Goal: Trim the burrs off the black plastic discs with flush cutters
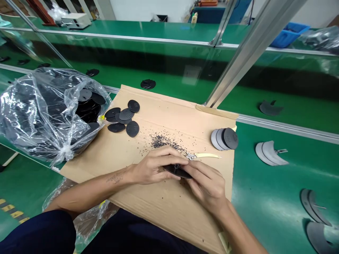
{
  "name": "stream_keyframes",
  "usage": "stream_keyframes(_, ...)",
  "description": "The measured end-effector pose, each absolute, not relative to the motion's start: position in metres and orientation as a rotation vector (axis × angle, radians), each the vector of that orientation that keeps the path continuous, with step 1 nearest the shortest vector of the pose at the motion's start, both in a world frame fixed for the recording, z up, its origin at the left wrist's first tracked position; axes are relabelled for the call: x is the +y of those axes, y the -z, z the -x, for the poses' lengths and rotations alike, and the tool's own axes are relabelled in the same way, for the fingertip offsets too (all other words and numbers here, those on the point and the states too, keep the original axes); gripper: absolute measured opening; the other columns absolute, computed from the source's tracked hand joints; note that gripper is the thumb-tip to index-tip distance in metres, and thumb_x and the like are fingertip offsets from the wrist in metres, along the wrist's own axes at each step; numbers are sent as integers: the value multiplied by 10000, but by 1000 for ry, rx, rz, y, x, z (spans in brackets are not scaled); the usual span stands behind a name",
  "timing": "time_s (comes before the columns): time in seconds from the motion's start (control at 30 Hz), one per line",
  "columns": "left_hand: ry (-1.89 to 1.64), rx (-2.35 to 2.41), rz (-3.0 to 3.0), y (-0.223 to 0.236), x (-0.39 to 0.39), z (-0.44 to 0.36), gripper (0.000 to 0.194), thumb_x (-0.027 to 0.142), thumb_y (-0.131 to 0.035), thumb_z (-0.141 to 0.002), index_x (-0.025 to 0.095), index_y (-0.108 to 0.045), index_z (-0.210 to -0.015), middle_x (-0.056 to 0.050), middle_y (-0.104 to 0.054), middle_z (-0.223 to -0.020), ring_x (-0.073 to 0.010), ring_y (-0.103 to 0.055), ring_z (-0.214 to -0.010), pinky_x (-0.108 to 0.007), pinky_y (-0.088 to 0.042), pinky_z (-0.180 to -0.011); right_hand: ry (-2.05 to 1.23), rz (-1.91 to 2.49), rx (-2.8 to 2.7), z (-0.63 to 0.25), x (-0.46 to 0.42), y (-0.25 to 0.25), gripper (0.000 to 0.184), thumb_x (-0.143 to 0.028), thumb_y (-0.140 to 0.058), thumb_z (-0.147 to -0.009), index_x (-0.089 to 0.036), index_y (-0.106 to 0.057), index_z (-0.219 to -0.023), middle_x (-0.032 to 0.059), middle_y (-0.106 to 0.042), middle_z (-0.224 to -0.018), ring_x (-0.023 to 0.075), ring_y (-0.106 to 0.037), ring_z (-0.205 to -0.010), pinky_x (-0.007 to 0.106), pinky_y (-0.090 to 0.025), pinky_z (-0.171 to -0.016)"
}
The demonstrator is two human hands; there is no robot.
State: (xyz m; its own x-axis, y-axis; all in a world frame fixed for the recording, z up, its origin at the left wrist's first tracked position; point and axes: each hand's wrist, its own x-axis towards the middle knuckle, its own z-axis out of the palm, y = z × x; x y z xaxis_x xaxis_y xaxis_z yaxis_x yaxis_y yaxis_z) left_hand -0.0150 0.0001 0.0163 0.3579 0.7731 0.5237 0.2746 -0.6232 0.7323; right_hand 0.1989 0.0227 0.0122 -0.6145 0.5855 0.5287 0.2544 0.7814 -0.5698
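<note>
Between my two hands is a black oval plastic part (178,171), tilted so that a small post on its face shows. My left hand (156,165) has its fingers wrapped over the far side and the left end. The right end is gripped by my right hand (208,180), fingers and thumb closed on it. Just beyond my fingers lie nippers (206,155) with pale yellow handles, their jaws near a scatter of tiny black scraps (161,141). Whether my right hand also holds something small is hidden.
Cardboard (148,197) covers the bench under my hands. Several loose black discs (126,114) lie left, beside a clear plastic bag (47,116) of similar parts. A stack of discs (224,139) stands right. A metal post (238,60) rises ahead. Curved grey parts (270,153) rest on the green surface.
</note>
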Motion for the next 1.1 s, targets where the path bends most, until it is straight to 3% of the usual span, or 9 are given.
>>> stream_keyframes(0.3,-1417,910,-2217,-19,-4,11,200,256,-767,-848,160,-705,-1013,-49,-762,-891,-142,-702,-813,-300,-575,-755,-704,494,-2157,-196,24,-10,279,-41,-598,-896,-175,-676,-1128,102,-734,-1026,180,-731,-913,298,-636,-737)
stream_keyframes(0.53,-1460,921,-2181,-23,-10,10,175,280,-773,-844,141,-713,-931,-44,-750,-801,-126,-680,-711,-277,-560,-677,-804,455,-2129,-196,22,-11,267,-40,-582,-900,-159,-693,-1112,112,-734,-1028,184,-732,-917,295,-637,-743)
stream_keyframes(0.7,-1410,932,-2126,-25,-8,10,124,271,-696,-910,171,-720,-980,-49,-755,-856,-135,-680,-762,-288,-555,-701,-869,490,-2090,-195,22,-13,274,-52,-607,-897,-176,-716,-1117,100,-736,-1016,175,-729,-888,291,-627,-723)
stream_keyframes(0.87,-1342,924,-2103,-20,-4,10,254,349,-715,-889,159,-705,-1057,-64,-724,-897,-158,-664,-844,-317,-561,-769,-975,550,-2028,-194,25,-13,257,-95,-628,-910,-213,-738,-1110,74,-751,-991,170,-726,-848,306,-619,-712)
stream_keyframes(1.1,-1324,978,-1975,-14,-4,9,252,211,-719,-883,155,-682,-1126,-79,-728,-983,-158,-675,-930,-314,-583,-826,-937,627,-2065,-194,28,-17,244,-116,-652,-897,-235,-744,-1089,52,-762,-980,173,-727,-841,320,-619,-729)
